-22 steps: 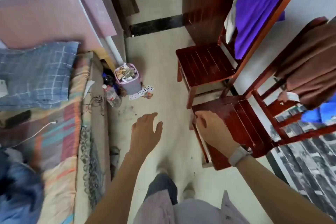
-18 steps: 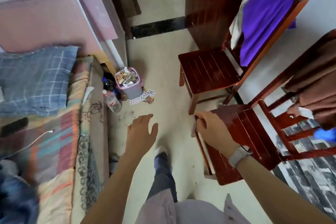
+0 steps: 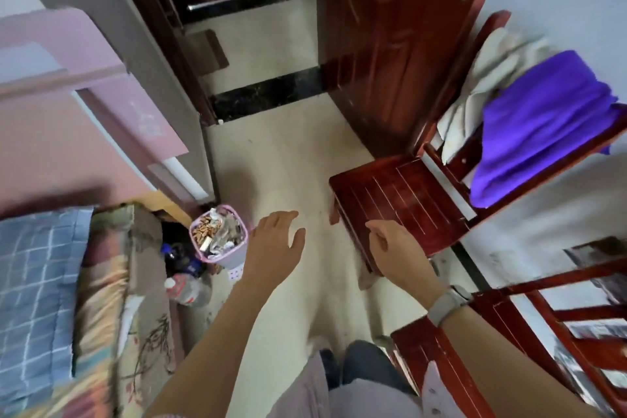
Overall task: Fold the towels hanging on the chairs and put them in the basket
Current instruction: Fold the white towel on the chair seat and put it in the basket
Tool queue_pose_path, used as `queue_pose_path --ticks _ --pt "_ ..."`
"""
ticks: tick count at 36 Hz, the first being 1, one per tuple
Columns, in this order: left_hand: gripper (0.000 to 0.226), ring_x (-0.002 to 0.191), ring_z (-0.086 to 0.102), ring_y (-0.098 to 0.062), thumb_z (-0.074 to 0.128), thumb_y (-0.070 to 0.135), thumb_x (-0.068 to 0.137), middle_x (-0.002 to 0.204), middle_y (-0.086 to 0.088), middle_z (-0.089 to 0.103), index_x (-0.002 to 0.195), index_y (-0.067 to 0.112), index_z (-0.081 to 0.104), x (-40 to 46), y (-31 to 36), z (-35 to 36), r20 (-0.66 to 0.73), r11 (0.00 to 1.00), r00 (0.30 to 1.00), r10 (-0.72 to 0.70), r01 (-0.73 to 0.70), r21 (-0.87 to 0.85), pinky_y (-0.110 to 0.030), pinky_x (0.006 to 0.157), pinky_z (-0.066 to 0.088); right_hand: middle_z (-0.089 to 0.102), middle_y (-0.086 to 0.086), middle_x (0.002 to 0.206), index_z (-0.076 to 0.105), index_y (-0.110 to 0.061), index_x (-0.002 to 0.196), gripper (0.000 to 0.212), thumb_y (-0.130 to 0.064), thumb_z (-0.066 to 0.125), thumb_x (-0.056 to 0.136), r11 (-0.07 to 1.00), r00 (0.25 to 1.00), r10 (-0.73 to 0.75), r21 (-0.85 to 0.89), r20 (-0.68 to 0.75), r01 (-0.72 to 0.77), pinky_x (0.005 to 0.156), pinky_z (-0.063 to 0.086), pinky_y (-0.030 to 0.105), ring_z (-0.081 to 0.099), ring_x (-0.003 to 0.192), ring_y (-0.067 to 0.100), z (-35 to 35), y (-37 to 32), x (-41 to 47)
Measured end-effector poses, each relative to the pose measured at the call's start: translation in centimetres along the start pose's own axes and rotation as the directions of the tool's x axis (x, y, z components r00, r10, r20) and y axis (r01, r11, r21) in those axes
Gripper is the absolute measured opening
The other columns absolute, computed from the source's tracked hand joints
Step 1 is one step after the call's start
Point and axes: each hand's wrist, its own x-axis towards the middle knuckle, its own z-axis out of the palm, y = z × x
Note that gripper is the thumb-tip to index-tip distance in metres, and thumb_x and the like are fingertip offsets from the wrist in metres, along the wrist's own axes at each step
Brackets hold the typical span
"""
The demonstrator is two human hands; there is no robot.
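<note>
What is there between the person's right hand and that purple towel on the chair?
In the head view, only the chair's slatted wooden seat lies between the right hand and the purple towel; nothing rests on it.

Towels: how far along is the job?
Done: nothing visible. The purple towel and white towel hang over the chair. In hand: nothing; left hand and right hand are empty. Left: folding both; no laundry basket in view.
</note>
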Motion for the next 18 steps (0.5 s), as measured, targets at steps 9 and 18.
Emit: queue_pose_path --ticks 9,18 --pt "0.044 0.118 0.047 -0.022 0.040 0.036 0.090 0.129 -0.003 0.053 0.127 0.015 0.051 16.1 3.8 2.5 0.239 0.990 0.961 0.140 -0.133 -0.044 -0.036 0.099 0.034 0.060 0.006 0.117 0.057 -0.012 0.120 0.030 -0.015 0.044 0.093 0.991 0.984 0.130 0.004 -0.118 -0.130 0.096 0.044 0.038 0.056 0.109 0.024 -4.0 1.4 10.6" --pt "0.040 0.124 0.043 -0.018 0.042 0.029 0.095 0.135 -0.003 0.048 0.132 0.015 0.046 30.6 12.7 5.5 0.367 0.925 0.850 0.377 -0.367 -0.101 -0.032 0.104 0.034 0.065 0.010 0.106 0.062 -0.008 0.111 0.025 -0.009 0.051 0.088 0.958 0.869 0.283 0.173 -0.406 -0.231 0.087 0.048 0.040 0.061 0.100 0.026 -10.3 4.8 20.2"
